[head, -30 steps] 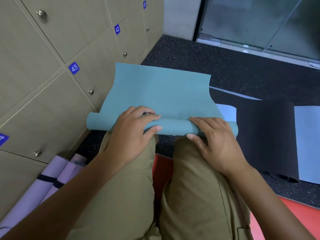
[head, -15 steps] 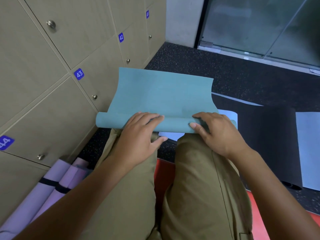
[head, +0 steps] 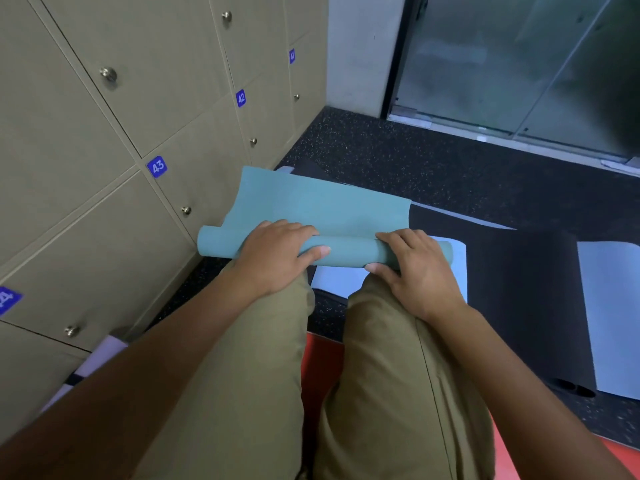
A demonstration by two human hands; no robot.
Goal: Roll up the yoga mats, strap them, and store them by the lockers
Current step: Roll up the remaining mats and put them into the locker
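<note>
Mat, teal [head: 322, 209]: lying partly rolled on the floor beside the lockers [head: 86, 202], just past the knees. Left hand [head: 277, 258] and right hand [head: 415, 268] are both curling around the roll. Risk: uneven pressure is likely skewing the roll into a cone.

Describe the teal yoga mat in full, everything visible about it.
The teal yoga mat is thin, matte and flexible-looking, plain on both faces. Its near end is wound into a tight roll lying crosswise above the person's knees; the unrolled stretch runs away over the dark floor, its left edge curling up near the lockers. The left hand and right hand each grip the roll, fingers over the top, thumbs on its near side.
</note>
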